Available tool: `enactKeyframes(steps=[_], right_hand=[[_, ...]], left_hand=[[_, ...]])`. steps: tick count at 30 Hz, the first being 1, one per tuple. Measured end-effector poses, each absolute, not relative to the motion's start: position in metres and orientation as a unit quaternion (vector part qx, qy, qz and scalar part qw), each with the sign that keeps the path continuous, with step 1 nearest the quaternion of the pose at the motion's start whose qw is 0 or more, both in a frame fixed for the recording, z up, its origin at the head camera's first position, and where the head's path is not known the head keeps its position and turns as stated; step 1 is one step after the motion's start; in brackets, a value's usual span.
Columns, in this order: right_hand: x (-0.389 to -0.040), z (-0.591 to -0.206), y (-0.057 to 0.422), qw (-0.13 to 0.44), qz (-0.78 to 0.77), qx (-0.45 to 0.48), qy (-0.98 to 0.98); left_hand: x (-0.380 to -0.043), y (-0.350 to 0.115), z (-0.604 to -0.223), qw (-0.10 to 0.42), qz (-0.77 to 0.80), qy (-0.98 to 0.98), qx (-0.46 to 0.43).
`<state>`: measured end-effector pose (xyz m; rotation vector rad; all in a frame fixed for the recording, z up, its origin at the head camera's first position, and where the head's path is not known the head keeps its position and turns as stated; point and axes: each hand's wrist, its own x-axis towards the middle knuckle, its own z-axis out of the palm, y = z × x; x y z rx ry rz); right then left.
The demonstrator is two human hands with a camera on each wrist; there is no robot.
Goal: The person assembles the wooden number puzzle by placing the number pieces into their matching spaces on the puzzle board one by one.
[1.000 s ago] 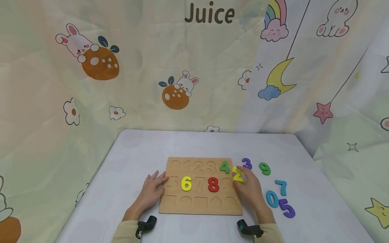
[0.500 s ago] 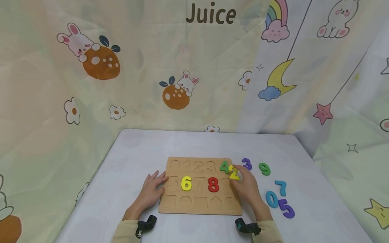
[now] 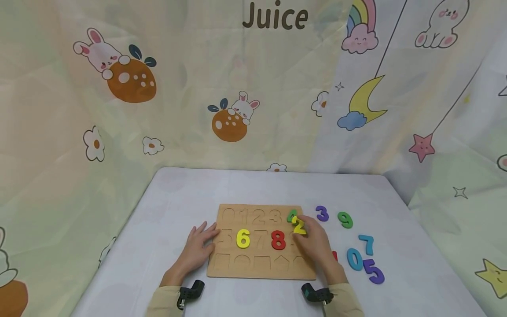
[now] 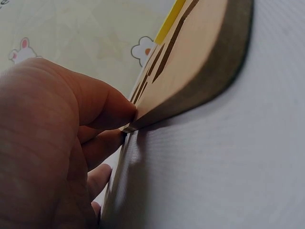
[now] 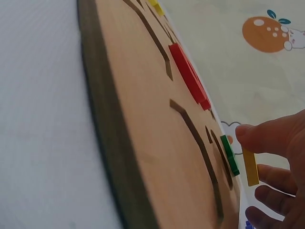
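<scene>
My right hand [image 3: 313, 240] pinches a yellow number 2 [image 3: 299, 226] between thumb and fingers. The piece is held above the right part of the wooden number board [image 3: 261, 264], partly covering the green number 4 [image 3: 292, 215]. In the right wrist view the yellow piece [image 5: 250, 168] is seen edge-on, clear of the board. My left hand [image 3: 196, 248] rests against the board's left edge with its fingers extended; in the left wrist view the thumb [image 4: 112, 107] touches that edge. A yellow 6 [image 3: 243, 238] and a red 8 [image 3: 278, 240] lie on the board.
Right of the board lie a purple 3 [image 3: 322, 213], a green 9 [image 3: 345, 220], a blue 7 [image 3: 366, 245], a blue 0 [image 3: 354, 259] and a purple 5 [image 3: 373, 271]. A red piece [image 3: 335, 255] is mostly hidden behind the right wrist. A printed curtain [image 3: 178, 88] hangs behind the table.
The right hand has carried the yellow 2 leftward from beside the board's right edge to over the board. A bit of red piece now shows by the wrist. The left hand stays put.
</scene>
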<state>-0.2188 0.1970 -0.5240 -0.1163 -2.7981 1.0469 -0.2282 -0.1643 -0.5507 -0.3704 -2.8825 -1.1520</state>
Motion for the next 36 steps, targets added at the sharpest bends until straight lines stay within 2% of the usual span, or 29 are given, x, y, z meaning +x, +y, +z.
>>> enactKeyframes(steps=[26, 36], right_hand=[[-0.235, -0.527, 0.16, 0.115, 0.358, 0.038, -0.926], [-0.239, -0.532, 0.15, 0.109, 0.346, 0.048, -0.931]], left_hand=[[-0.229, -0.163, -0.551, 0.01, -0.358, -0.926, -0.116], [-0.23, -0.162, -0.553, 0.008, -0.359, -0.927, -0.111]])
